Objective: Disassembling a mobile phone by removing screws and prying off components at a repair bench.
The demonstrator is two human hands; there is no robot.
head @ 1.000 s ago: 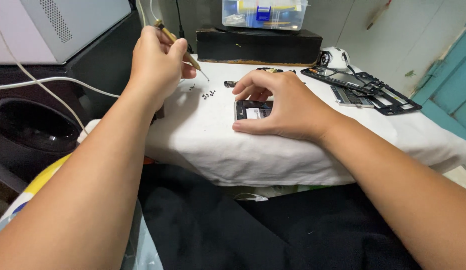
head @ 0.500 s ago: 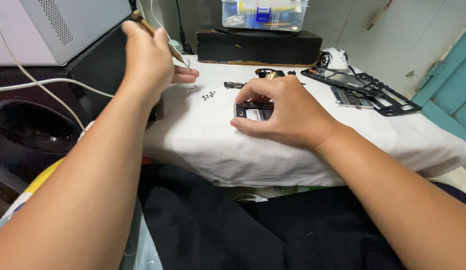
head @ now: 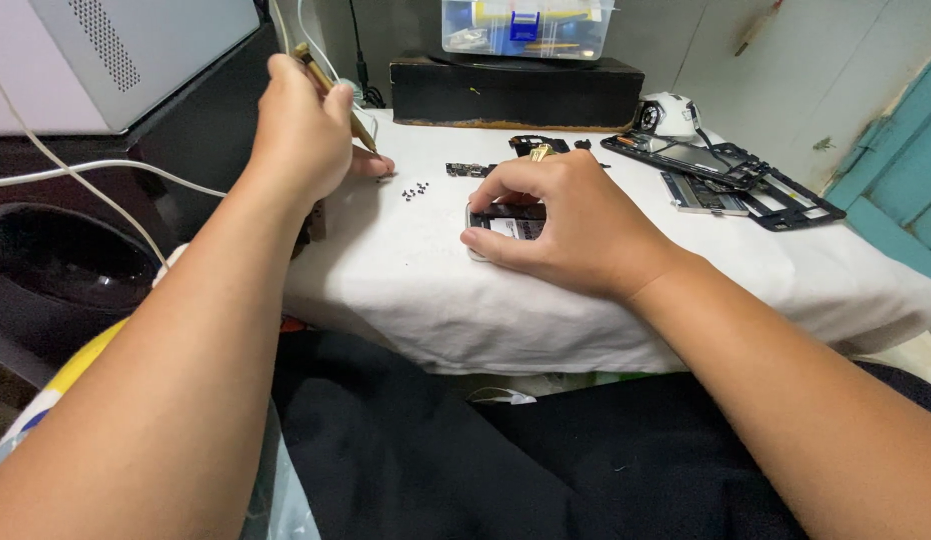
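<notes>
The right hand [head: 576,225] lies cupped, its grip pressing an opened phone [head: 506,222] onto the white-clothed worktop [head: 406,290], loose screws [head: 417,189] already out just beyond, while the raised left hand [head: 301,135] pinches a screwdriver [head: 336,95]; reassembly remains.

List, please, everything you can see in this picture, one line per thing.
Phone: one, dark, open, on the cloth under the right hand.
Screws: small cluster, dark, on the cloth left of the phone.
Tool: one, tan, thin, in the left hand.
Phone frames: several, black, far right of the cloth.
Cloth: one, white, over the table.
Plastic box: one, clear, at the back.
Left hand: raised, gripping the tool.
Right hand: resting on the phone.
</notes>
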